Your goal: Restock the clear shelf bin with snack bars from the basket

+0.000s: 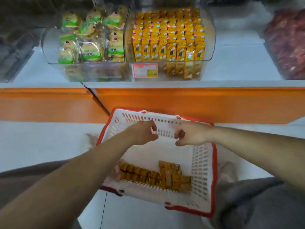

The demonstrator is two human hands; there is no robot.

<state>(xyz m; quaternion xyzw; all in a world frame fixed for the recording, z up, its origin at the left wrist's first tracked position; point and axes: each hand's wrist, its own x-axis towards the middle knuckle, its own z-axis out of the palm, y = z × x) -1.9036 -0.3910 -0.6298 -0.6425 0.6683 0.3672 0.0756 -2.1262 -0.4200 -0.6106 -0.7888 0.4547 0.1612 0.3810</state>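
Note:
A white basket with a red rim (214, 162) sits on the floor below the shelf. Several orange-brown snack bars (156, 176) lie along its near side. On the shelf above stands the clear bin (212, 28), packed with rows of upright yellow snack bars (168, 35). My left hand (145, 133) and my right hand (189, 133) hover side by side over the far half of the basket. Their fingers are curled, and no bar shows in either one. Both hands are above the bars in the basket and well below the bin.
A second clear bin (49, 43) to the left holds green-labelled wrapped cakes. A price tag (145, 70) is stuck on the front of the yellow bin. A container of dark red goods (288, 43) stands at the right. An orange shelf front (181, 103) runs across. My grey-clad knees flank the basket.

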